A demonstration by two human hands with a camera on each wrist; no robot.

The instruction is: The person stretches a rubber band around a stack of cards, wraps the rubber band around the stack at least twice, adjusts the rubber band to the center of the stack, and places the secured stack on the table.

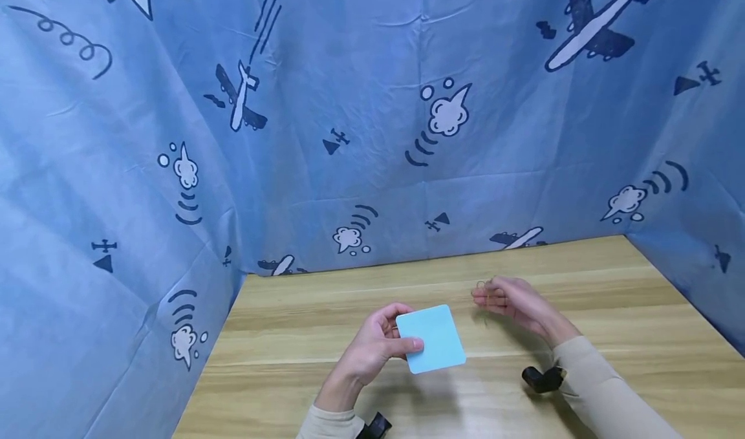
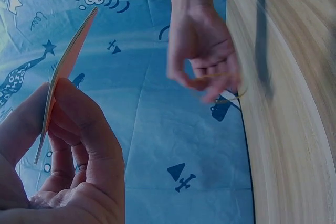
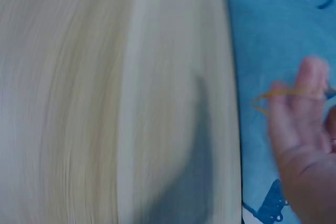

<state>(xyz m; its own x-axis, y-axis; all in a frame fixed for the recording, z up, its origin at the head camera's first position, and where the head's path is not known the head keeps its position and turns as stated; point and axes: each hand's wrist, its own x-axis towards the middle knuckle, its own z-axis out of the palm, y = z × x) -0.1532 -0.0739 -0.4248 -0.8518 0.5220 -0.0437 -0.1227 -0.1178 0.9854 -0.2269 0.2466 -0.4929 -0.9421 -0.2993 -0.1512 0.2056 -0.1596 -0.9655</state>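
My left hand (image 1: 372, 345) holds a light blue square card (image 1: 435, 341) with rounded corners, thumb on its face and fingers behind. Edge-on in the left wrist view, the card (image 2: 73, 56) looks thin and slightly bent, with a pinkish-orange side towards the fingers. To the right and farther back, my right hand (image 1: 518, 302) is raised over the table with its fingers partly curled. A thin yellow rubber band (image 3: 294, 92) runs across those fingers and loops out past the fingertips. Motion blurs this hand in both wrist views.
The wooden table (image 1: 302, 316) lies under both hands, which cast shadows on it. A blue curtain (image 1: 372, 154) printed with planes and clouds stands along its back and sides. Each wrist wears a small black device, such as the right one (image 1: 542, 379).
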